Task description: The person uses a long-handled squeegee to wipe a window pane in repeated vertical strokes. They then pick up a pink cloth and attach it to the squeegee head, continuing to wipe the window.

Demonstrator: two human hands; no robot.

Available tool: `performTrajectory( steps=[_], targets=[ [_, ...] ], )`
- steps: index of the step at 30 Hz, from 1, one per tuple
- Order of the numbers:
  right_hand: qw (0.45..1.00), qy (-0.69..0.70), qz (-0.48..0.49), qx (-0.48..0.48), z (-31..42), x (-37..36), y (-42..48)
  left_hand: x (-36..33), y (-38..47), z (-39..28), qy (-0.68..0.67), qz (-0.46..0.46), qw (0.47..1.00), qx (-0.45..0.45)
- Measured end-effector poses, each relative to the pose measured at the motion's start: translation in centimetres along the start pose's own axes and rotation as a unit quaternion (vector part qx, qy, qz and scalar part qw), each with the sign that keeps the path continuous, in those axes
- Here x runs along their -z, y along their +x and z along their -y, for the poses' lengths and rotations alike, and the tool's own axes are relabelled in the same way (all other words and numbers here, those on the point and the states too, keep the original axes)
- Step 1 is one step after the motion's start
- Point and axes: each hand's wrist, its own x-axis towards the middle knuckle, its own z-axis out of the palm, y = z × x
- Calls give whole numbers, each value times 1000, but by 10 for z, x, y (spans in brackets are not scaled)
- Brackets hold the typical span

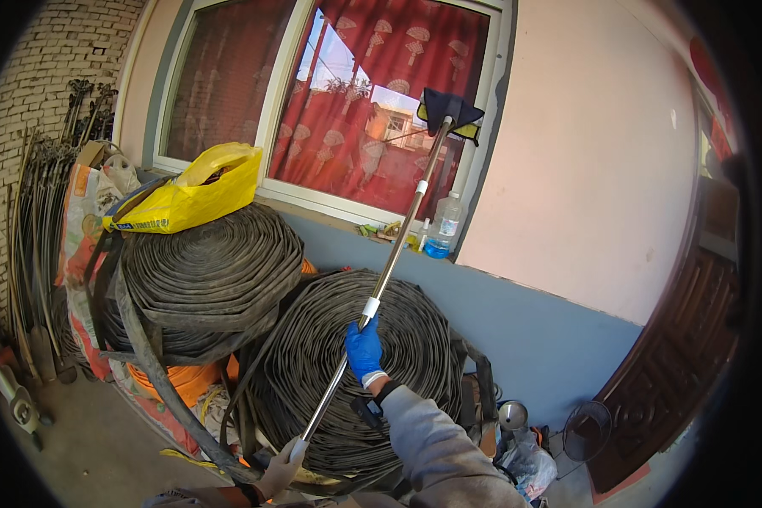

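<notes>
My right hand (363, 348), in a blue glove, is closed around the middle of a metal telescopic pole (395, 257). Lower down, my left hand (280, 470), in a pale glove, grips the light-coloured end of the same pole. At the pole's top a dark cloth-covered head (447, 113) with yellow edging lies against the right side of the window pane (349, 159). Red patterned curtains hang behind the glass. A clear plastic bottle with blue liquid (442, 228) stands on the windowsill, right of the pole, beside a small white bottle (423, 235).
Large coils of flat black hose (209, 273) lie below the window, one with a yellow bag (222, 190) on top. Long-handled tools (38, 254) lean on the brick wall at left. A wire basket (587, 430) and plastic bag (530, 467) lie near the carved door (660, 381).
</notes>
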Motion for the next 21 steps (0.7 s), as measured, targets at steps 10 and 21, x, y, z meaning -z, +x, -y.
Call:
performTrajectory(
  steps=[10,21],
  targets=[
    [999,42,14,-19,-8,-2,-5,-9,-7,-6,-42,-26,998,-40],
    [998,-4,28,-61,-10,-13,-36,1,-26,32,-39,-58,994,-83]
  ],
)
